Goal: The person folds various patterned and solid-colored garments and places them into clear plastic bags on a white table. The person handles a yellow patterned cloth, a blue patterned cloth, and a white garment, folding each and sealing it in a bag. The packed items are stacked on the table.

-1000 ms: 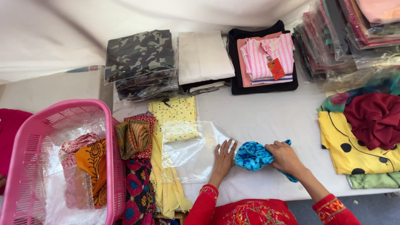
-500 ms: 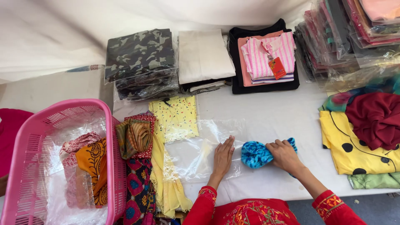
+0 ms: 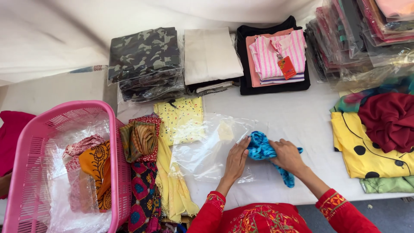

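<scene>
Here my left hand [image 3: 236, 160] lies flat, fingers together, pressing on the clear plastic bag [image 3: 207, 151] and touching the near edge of the bundled blue patterned cloth [image 3: 261, 149]. My right hand [image 3: 288, 156] cups the same cloth from the other side, fingers curled loosely over it rather than clenched; how tightly I pinch it I cannot tell. The cloth sits on the white table [image 3: 297, 116], right at the bag's mouth, with a blue tail [image 3: 285, 177] trailing out under my right wrist. I judge it light, soft and limp, apt to spring loose from its bundle, so it is best held by the bulk of the wad with both palms. The bag looks thin, slippery and crinkly; its open edge is the place to hold. A pink plastic basket [image 3: 26, 164] stands well to my left.
</scene>
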